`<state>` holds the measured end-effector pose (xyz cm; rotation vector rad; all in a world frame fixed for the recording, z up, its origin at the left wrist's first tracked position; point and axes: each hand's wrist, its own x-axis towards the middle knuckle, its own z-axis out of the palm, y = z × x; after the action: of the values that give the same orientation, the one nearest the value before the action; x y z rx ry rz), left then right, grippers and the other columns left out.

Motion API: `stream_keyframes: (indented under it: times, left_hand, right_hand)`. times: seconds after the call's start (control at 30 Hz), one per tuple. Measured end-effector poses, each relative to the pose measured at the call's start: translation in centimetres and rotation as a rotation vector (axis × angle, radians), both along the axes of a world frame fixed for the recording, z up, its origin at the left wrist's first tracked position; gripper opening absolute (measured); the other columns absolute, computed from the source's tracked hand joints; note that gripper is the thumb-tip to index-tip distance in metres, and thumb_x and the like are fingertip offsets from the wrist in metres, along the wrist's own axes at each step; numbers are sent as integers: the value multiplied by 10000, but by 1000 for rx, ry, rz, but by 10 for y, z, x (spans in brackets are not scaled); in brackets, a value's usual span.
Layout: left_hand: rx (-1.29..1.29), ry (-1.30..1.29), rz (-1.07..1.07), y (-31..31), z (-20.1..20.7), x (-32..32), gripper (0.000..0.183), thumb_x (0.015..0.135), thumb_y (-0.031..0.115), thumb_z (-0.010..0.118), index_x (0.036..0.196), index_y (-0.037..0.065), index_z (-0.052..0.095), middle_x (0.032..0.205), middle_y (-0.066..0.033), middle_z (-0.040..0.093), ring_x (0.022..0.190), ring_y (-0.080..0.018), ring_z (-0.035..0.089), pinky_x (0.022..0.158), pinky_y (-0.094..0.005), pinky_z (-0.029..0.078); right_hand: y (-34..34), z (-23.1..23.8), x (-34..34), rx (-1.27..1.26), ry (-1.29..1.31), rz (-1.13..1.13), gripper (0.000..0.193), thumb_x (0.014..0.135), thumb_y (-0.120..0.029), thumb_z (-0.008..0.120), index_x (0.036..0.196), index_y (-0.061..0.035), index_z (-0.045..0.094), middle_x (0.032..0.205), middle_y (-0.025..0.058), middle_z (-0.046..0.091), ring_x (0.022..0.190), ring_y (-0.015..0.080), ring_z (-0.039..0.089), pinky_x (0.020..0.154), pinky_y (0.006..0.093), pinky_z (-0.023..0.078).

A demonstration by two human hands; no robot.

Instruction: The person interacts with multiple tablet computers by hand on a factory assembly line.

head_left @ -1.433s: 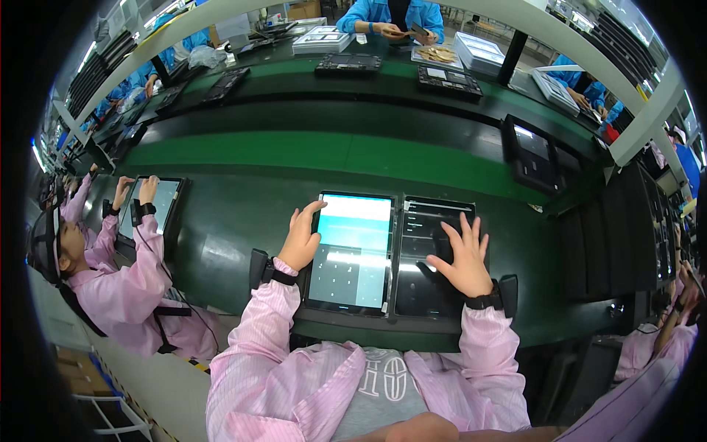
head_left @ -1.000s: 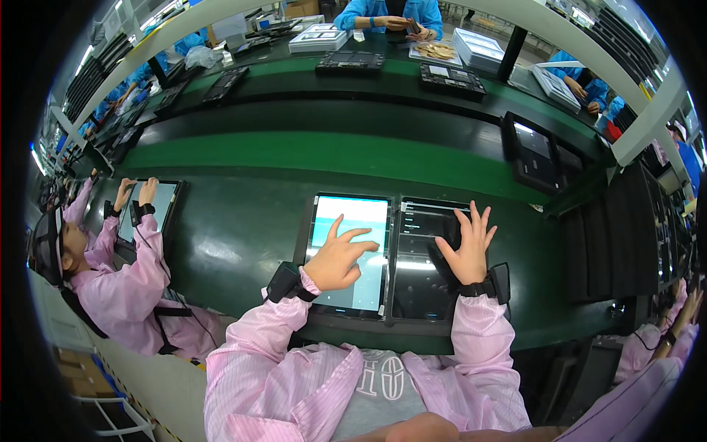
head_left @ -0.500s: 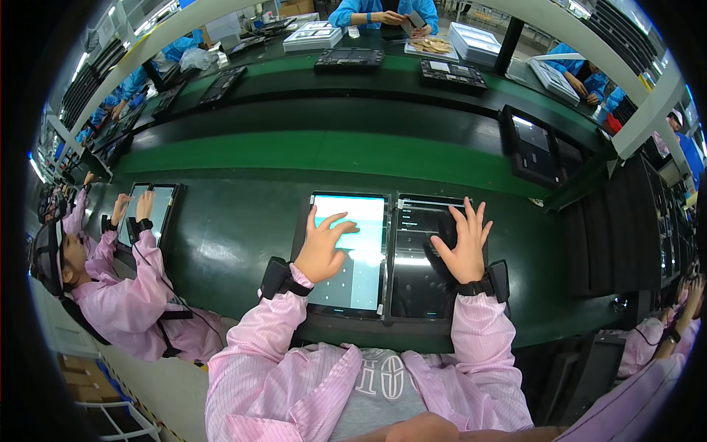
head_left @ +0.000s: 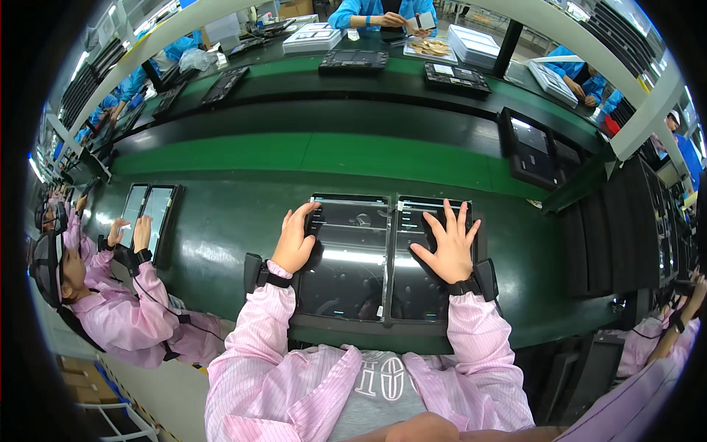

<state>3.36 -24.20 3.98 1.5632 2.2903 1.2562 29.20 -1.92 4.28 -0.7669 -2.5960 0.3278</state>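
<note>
Two tablets lie side by side in a black tray on the dark green bench in front of me. The left tablet (head_left: 345, 272) has a dark screen with a thin bright bar near its top edge and smudges on the glass. My left hand (head_left: 295, 239) is at its upper left edge, fingers stretched out and touching or just above the screen's corner. On the right tablet (head_left: 420, 291), also dark, a few small lines of text show at the upper left. My right hand (head_left: 449, 243) is spread over its upper part, holding nothing. Both wrists wear black strapped devices.
A green conveyor strip (head_left: 250, 153) runs beyond the bench. Past it, open devices (head_left: 353, 61) lie on a raised line where a person in blue works. To my left, a person in pink handles two tablets (head_left: 149, 214). Black trays (head_left: 611, 236) are stacked at right, near a white post.
The left tablet's screen has gone from bright white and cyan to dark. My left hand has shifted left toward its upper edge; my right hand has moved slightly left over the right tablet.
</note>
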Motion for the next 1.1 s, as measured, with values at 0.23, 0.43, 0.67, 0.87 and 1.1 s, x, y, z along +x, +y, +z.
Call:
stream_keyframes:
  times: [0.23, 0.43, 0.67, 0.87, 1.1]
  left_hand:
    - [-36, 39, 16, -2, -1, -3, 705, 674, -32, 465, 1363, 21, 324, 1361, -149, 492, 1319, -345, 380, 1145, -443, 178]
    - [-60, 14, 21, -2, -3, -6, 684, 693, -9, 473, 1363, 58, 351, 1339, -120, 520, 1298, -307, 436, 1141, -544, 149]
    - [99, -147, -62, 1, -16, -22, 727, 685, -28, 479, 1390, 37, 313, 1372, -142, 487, 1311, -332, 393, 1132, -443, 224]
    - [61, -100, -73, 3, -12, -19, 722, 679, -28, 479, 1380, 26, 316, 1380, -143, 482, 1306, -340, 393, 1128, -421, 234]
    - [28, -87, -81, -1, -17, -22, 731, 682, -38, 472, 1387, 24, 289, 1384, -161, 476, 1319, -334, 390, 1135, -414, 229]
  right_hand:
    - [0, 1, -5, -6, -32, -35, 721, 720, -524, 711, 1328, -179, 533, 1530, 179, 246, 1435, 445, 52, 1039, 738, 1]
    - [-2, 3, -7, 17, -88, -68, 738, 722, -542, 707, 1341, -184, 524, 1531, 160, 253, 1438, 435, 53, 1043, 734, 3]
    - [4, 5, -5, 17, -27, -150, 737, 733, -557, 696, 1346, -188, 518, 1524, 161, 263, 1438, 435, 57, 1046, 732, -4]
    - [9, 5, 0, 10, -42, -181, 743, 728, -577, 691, 1342, -193, 526, 1513, 167, 279, 1437, 437, 58, 1050, 727, -13]
    - [7, 0, -4, 24, -95, -175, 763, 729, -588, 684, 1364, -205, 506, 1515, 165, 278, 1437, 433, 63, 1055, 722, -6]
